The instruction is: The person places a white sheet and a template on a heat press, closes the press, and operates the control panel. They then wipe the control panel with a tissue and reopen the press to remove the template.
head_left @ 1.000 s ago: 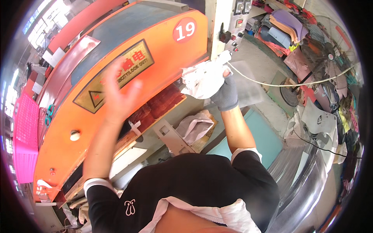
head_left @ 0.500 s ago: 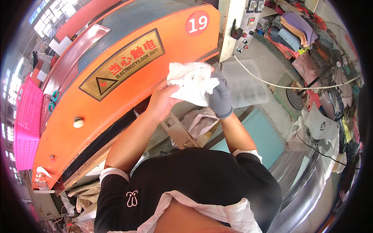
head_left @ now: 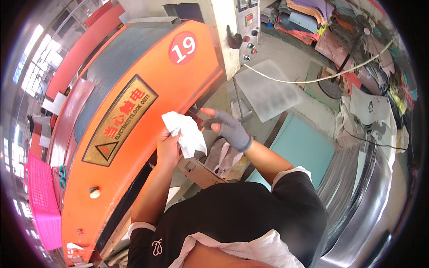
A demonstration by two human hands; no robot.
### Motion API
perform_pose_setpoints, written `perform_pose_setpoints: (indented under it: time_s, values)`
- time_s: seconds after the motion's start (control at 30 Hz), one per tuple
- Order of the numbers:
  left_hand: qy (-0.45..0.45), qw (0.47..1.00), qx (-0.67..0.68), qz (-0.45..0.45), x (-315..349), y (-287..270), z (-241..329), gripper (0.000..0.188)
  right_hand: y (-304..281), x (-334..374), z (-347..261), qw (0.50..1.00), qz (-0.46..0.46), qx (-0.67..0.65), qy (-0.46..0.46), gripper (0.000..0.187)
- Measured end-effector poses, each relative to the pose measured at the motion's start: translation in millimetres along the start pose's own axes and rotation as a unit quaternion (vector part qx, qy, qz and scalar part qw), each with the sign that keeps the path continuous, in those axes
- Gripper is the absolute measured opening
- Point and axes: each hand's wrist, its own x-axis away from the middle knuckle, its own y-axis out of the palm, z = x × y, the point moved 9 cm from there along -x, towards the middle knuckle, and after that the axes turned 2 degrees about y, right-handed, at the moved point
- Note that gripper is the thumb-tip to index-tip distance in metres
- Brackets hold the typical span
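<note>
Hanging at the far left edge is a pink plastic crate [head_left: 39,203], well apart from the hands, and beside it the big orange machine housing [head_left: 147,134] sweeps across the frame with a yellow warning plate [head_left: 119,120] and a round red number disc [head_left: 182,48] on its face. Just in front of that housing the bare left hand [head_left: 167,147] is closed around the lower edge of a crumpled white cloth [head_left: 187,132] — fingers curled, the cloth standing up out of the grip and drooping to the right. The right hand [head_left: 230,127], in a grey glove with reddish fingertips, sits just beside the cloth with its fingers spread and partly bent, gripping nothing; whether a fingertip touches the cloth cannot be told. Below the two hands lies a greyish-pink piece of material [head_left: 223,156]. Above them is a pale control box [head_left: 237,31] with buttons — further right, a light-blue sheet [head_left: 304,147] on the floor, a white cord [head_left: 321,78] and stacked coloured material [head_left: 313,13].
</note>
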Motion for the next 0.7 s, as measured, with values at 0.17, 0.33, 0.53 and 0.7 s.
perform_pose_setpoints:
  time_s: [0.17,0.33,0.53,0.7]
  values:
    - [0.184,0.91,-0.365,-0.066,8,32,15,0.028,1,13,44,0.986,0.006,-0.045,0.159,0.03]
    - [0.268,0.813,-0.471,-0.211,24,66,0,0.041,-28,9,64,0.96,0.114,-0.217,0.14,0.023]
    - [0.166,0.818,-0.52,-0.182,36,37,-21,0.057,-204,-25,-30,0.877,0.441,0.185,-0.044,0.016]
    - [0.141,0.818,-0.54,-0.142,35,6,-9,0.051,-242,-95,-89,0.758,0.492,0.372,-0.211,0.022]
